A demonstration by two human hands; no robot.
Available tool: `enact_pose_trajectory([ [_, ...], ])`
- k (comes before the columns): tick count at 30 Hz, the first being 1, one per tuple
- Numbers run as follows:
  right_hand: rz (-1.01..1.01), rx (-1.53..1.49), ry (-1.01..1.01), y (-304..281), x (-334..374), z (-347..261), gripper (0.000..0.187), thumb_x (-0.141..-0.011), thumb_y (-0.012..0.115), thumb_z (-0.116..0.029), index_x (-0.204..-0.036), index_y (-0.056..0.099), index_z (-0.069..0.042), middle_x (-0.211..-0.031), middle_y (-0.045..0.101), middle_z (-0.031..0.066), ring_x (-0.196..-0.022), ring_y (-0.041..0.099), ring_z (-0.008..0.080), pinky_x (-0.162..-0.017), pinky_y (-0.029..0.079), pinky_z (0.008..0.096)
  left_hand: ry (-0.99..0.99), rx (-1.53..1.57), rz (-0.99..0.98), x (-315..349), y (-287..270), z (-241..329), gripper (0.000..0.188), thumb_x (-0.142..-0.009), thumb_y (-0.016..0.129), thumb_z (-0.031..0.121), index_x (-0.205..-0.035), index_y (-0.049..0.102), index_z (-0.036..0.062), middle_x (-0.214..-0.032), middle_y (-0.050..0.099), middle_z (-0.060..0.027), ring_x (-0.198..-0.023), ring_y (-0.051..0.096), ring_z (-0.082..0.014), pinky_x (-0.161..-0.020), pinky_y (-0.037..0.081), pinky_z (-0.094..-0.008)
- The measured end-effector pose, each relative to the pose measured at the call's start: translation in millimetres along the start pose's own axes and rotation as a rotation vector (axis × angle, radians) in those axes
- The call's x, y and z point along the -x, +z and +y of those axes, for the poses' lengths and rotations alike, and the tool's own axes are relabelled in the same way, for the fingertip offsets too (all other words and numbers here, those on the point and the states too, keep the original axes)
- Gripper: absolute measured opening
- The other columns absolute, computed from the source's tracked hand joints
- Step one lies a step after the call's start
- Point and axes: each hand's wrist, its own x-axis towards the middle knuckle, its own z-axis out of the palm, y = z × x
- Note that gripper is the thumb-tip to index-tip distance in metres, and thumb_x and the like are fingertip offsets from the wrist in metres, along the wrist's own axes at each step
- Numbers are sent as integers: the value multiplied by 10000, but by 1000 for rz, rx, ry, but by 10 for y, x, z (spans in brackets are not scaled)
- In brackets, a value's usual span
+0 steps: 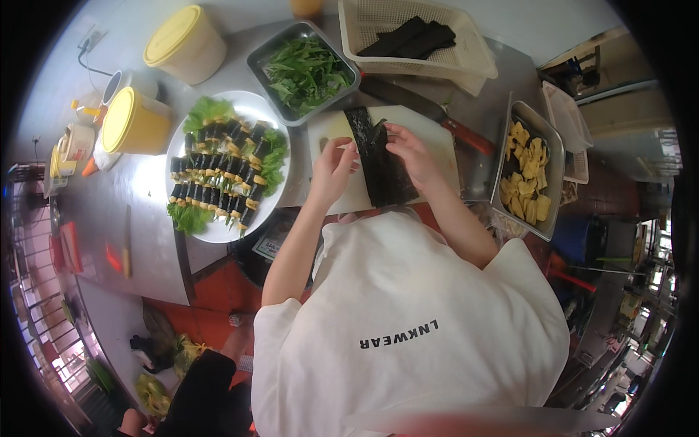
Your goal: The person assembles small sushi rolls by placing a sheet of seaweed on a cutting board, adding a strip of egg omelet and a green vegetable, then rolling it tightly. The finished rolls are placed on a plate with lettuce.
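- Worktop (156, 255): metal, carries everything; containers ring the board, presumably so each is within arm's reach.
- Basket (415, 67): white, perforated, far side; dark sheets (411, 38) lie flat in it, likely to stay dry and apart from the wet-looking food.
- Cutting board (437, 138): pale, directly in front of the person, between plate and strip tray; central spot suits two-handed work.
- Plate (217, 231): round, white, left of board; wide enough for rolls (211, 195) set in rows, lettuce (207, 109) around them, probably as garnish.
- Strip tray (557, 146): metal, right of board, on the right hand's side; holds yellow strips (528, 175) loose.
- Leaf tray (328, 107): metal, beyond the board's left corner; its sides keep cut greens (302, 76) from spilling.
- Knife (415, 103): by the board's far right corner, handle toward the right, seemingly parked clear of the hands.
- Dark sheet (382, 171): on the board, between the hands, far edge uneven.
- Right hand (411, 153): fingertips at the sheet's far right edge; can't tell whether pinching or just touching.
- Left hand (336, 160): raised by the sheet's left edge, fingers loosely curled, nothing visible in it.
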Motion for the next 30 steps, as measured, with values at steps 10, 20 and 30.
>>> enact_pose_trajectory([
  [10,-38,397,-100,0,114,218,559,-831,538,58,-1359,422,-81,-962,539,40,-804,560,115,-731,490,271,282,-66,91,-367,181,-99,572,-819,639,-69,-1337,455,86,-1004,642,-109,-861,614,-113,-782,508,-252],
  [20,77,964,-434,56,167,328,491,-718,612,60,-1172,484,-77,-967,493,94,-755,543,173,-677,496,310,526,-478,162,-382,223,-317,157,-785,651,-39,-933,633,10,-934,646,-125,-761,657,-239,-690,530,-310],
  [30,64,851,-330,-43,146,265,379,-731,661,-2,-1077,511,-34,-1004,520,93,-807,551,194,-726,487,324,580,-982,117,-295,194,-236,353,-708,761,314,-973,714,86,-1243,544,-114,-1150,478,-306,-987,342,-436],
])
